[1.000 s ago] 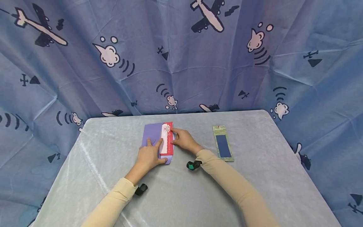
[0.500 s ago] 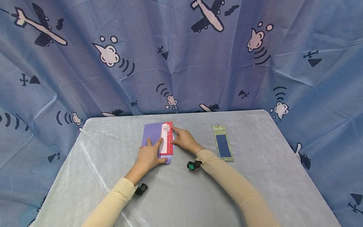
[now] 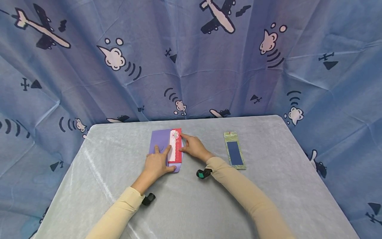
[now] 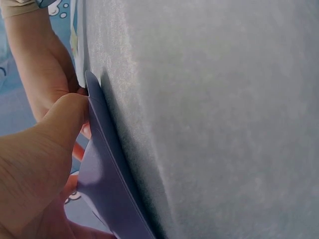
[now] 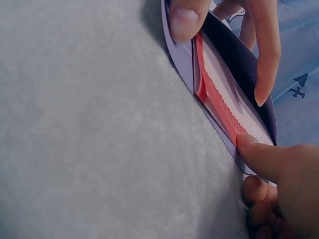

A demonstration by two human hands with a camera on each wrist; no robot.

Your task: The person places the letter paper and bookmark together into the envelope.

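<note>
A purple envelope [image 3: 161,138] lies on the table with a red and white greeting card [image 3: 176,146] reaching over its right side. My left hand [image 3: 156,163] rests across the envelope, fingers spread, its thumb on the lower flap. In the left wrist view, that thumb presses the edge of the envelope [image 4: 107,159]. At the card's right edge, my right hand [image 3: 194,146] has its index finger near the top and its thumb lower down. The right wrist view shows the right thumb on the card [image 5: 219,94], which sits between the envelope's parted layers; the other fingers curl below.
To the right of my right hand lies a green patterned strip with a dark blue panel [image 3: 235,153]. Pale grey cloth covers the table [image 3: 191,212]. Behind its far edge hangs a blue curtain [image 3: 191,59] with airplane prints.
My right index finger has slid slightly off the card's face to its right edge. The left hand and envelope have stayed in place.
</note>
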